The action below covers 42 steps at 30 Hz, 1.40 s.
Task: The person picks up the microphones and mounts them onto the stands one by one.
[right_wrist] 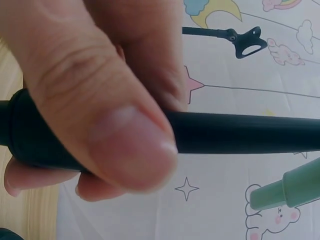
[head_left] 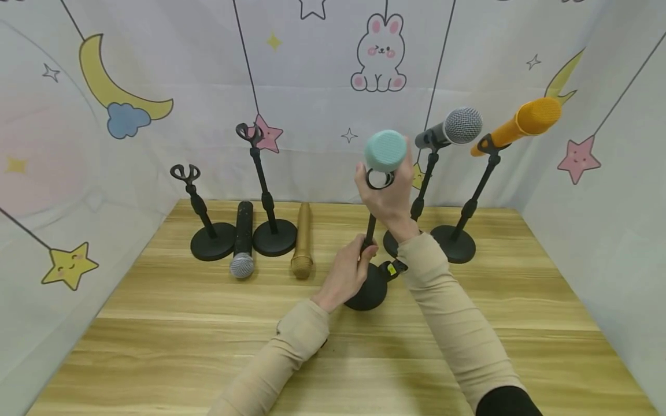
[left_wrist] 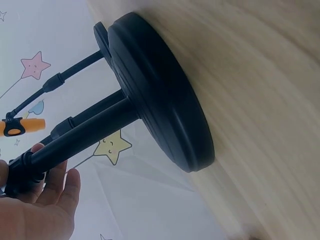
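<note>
A mint-green microphone is held up by my right hand, its rounded head facing the head camera. Just below that head is the round clip of a black microphone stand; whether the microphone sits in it I cannot tell. My left hand grips the stand's pole above its round base, fingers around the collar in the left wrist view. A thumb lies across the collar in the right wrist view, with the microphone's narrow tail apart from the pole.
Back right, stands carry a silver-headed microphone and an orange microphone. At left are a short stand and a taller stand with bare clips. A black microphone and a gold microphone lie on the wooden table.
</note>
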Available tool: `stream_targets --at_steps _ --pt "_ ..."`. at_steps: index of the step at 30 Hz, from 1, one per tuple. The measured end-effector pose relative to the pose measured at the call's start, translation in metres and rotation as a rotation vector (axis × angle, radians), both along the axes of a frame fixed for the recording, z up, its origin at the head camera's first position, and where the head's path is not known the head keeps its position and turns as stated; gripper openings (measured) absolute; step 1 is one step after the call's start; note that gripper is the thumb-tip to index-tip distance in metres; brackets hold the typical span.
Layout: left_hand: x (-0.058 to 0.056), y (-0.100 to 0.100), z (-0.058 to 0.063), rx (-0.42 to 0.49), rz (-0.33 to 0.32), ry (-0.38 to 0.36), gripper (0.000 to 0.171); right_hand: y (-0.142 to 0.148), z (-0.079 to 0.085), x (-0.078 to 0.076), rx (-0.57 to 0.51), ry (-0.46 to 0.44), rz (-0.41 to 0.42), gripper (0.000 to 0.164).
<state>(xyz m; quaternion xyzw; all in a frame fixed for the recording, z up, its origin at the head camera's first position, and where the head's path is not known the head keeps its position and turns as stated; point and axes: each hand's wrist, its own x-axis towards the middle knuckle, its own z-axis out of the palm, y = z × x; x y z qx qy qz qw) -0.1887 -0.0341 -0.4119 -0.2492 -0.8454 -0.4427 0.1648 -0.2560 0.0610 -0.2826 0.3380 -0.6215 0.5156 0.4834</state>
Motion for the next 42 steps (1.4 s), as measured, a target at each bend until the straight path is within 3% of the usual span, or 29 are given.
stream_targets --at_steps 12,19,36,42 --pt "0.0009 0.0010 0.0000 0.003 0.001 -0.015 0.031 0.0024 0.0003 -0.0012 0.013 -0.002 -0.049 0.036" --pt "0.0012 0.0003 0.0001 0.020 -0.007 -0.002 0.030 0.0045 -0.0005 -0.0040 0.010 0.039 -0.009 0.027" --pt "0.0009 0.0007 0.0003 0.009 0.001 -0.010 0.032 0.0044 0.0015 -0.0043 0.003 0.104 0.000 0.021" --pt "0.0006 0.0008 0.0004 0.008 0.007 -0.029 0.029 0.0022 -0.0010 -0.0035 -0.023 0.077 -0.066 0.024"
